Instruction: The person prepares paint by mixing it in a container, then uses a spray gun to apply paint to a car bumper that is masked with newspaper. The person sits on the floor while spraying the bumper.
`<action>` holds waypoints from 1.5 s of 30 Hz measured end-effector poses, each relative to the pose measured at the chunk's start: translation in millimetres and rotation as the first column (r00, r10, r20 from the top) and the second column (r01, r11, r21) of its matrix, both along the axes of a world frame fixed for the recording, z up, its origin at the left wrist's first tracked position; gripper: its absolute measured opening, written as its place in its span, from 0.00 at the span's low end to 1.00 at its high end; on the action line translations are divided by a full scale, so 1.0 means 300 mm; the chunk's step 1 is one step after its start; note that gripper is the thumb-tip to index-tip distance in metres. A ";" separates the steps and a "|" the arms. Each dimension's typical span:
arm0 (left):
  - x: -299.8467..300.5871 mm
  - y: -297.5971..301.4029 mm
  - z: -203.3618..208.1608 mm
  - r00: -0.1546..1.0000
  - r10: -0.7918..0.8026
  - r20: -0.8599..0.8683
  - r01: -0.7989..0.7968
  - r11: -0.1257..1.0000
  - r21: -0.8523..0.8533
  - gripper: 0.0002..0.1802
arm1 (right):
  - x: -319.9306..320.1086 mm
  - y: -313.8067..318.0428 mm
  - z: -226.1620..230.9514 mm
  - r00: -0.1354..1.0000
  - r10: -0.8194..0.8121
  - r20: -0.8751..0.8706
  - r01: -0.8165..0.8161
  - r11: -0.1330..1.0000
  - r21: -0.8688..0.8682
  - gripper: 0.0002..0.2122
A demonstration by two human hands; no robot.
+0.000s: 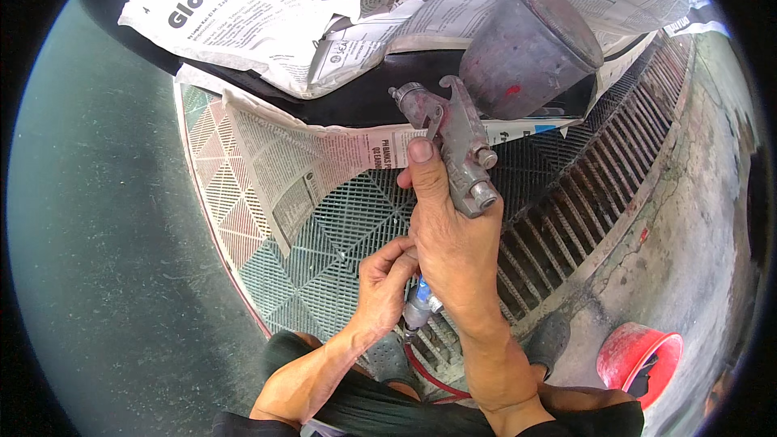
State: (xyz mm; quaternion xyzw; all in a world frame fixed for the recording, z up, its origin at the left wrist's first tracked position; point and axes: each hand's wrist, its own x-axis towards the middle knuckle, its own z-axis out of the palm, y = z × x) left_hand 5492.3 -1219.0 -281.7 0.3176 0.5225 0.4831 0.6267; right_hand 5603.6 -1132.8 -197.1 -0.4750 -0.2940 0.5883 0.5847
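Note:
My right hand [455, 255] is closed around the handle of a grey metal spray gun [464, 133], its thumb up beside the trigger. A large stained paint cup [526, 53] sits on the gun, tilted to the right. My left hand [380, 285] is pinched closed against the heel of my right hand, by the lower end of the handle; what its fingertips grip is hidden. Just below them hangs a blue and silver air fitting [418, 306]. From it a red hose [422, 368] runs down toward my legs.
Newspaper sheets [324, 142] mask a black panel [364, 101] ahead of me. Beneath lies a floor of plastic grid tiles [324, 259], with a metal drain grate [583, 202] to the right. A red bucket [619, 356] stands at lower right on concrete [655, 275].

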 end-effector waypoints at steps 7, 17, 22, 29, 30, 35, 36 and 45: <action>0.007 -0.004 0.014 0.999 0.035 -0.010 -0.035 0.999 -0.006 0.12 | 0.017 -0.037 0.038 0.995 0.095 -0.034 -0.097 0.994 -0.050 0.22; -0.005 -0.012 0.021 1.000 -0.014 -0.019 0.014 1.000 -0.010 0.14 | 0.011 -0.011 0.022 0.998 0.056 0.018 -0.056 0.998 0.013 0.25; 0.011 -0.005 0.032 0.999 -0.004 -0.040 0.004 1.000 -0.005 0.14 | 0.003 -0.017 0.015 0.999 0.029 0.018 -0.029 0.999 0.022 0.23; 0.005 -0.006 0.011 0.999 -0.001 -0.042 0.000 1.000 -0.021 0.13 | 0.004 -0.067 0.014 0.999 -0.011 -0.037 0.010 0.999 -0.035 0.21; 0.001 -0.010 0.008 0.999 -0.006 -0.052 0.005 1.000 -0.023 0.13 | 0.005 -0.068 0.014 0.999 -0.006 -0.042 0.005 0.999 -0.032 0.21; -0.001 -0.008 0.003 1.000 0.010 0.012 -0.010 1.000 0.013 0.13 | 0.000 -0.050 0.010 0.998 0.019 -0.067 -0.020 1.000 -0.009 0.21; -0.006 -0.010 -0.001 1.000 0.000 0.018 0.000 1.000 0.022 0.13 | -0.003 -0.045 0.008 0.999 0.018 -0.046 -0.018 1.000 0.007 0.21; -0.020 -0.009 0.023 1.000 0.007 0.014 -0.007 1.000 0.012 0.14 | -0.016 -0.003 0.008 0.992 0.026 0.123 -0.032 0.999 0.041 0.23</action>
